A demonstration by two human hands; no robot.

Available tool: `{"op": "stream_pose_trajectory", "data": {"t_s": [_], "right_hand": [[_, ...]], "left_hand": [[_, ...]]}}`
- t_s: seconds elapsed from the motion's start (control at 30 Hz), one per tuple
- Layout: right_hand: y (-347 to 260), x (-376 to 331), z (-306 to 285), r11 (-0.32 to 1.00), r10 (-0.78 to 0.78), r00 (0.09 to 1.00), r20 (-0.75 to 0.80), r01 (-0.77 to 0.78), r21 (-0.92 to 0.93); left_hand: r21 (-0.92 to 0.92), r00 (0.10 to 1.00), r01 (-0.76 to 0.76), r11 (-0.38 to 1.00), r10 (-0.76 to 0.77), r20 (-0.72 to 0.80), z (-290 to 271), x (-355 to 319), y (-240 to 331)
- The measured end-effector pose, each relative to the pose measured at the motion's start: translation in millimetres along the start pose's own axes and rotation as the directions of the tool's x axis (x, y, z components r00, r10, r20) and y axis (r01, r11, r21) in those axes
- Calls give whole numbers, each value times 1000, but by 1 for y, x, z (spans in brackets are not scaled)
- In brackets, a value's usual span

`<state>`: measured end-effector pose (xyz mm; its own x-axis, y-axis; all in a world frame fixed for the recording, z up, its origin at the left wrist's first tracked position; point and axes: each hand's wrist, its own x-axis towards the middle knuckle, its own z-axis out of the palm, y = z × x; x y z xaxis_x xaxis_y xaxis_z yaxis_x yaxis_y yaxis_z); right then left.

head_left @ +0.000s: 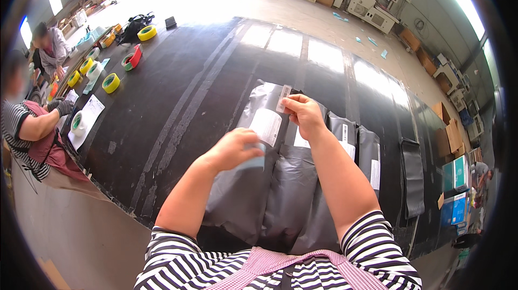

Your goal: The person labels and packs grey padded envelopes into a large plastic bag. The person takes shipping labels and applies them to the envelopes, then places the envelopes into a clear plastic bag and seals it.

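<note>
Grey plastic mailing bags lie side by side and overlapping before me, with white labels on several of them. My right hand [305,112] pinches a small pale strip [283,99] over the top of the leftmost mailing bag [237,195]. That bag bears a white label [266,127] in its upper part. My left hand [231,151] hovers over the same bag, just below and left of the label, its fingers blurred by motion. A light blue slip [253,161] shows at those fingers; whether they grip it I cannot tell.
The bags rest on a large black table [178,82]. Another folded dark bag [412,176] lies to the right. Tape rolls [110,83] and a red tape dispenser [133,57] stand at the left, near two people. Cartons [456,174] are stacked beyond the right edge.
</note>
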<state>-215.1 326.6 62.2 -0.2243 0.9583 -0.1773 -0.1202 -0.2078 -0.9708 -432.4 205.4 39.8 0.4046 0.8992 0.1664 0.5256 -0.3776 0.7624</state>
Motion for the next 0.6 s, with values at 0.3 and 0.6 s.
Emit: {"op": "stream_pose_trajectory", "data": {"t_s": [0.3,0.6], "right_hand": [[63,53,15,973,-162,980,-113,139,-187],[69,52,10,931,-235,965,-114,190,-312]], "left_hand": [[201,992,-114,973,99,80,34,0,-4],[205,991,-115,972,98,90,37,4,-3]]}}
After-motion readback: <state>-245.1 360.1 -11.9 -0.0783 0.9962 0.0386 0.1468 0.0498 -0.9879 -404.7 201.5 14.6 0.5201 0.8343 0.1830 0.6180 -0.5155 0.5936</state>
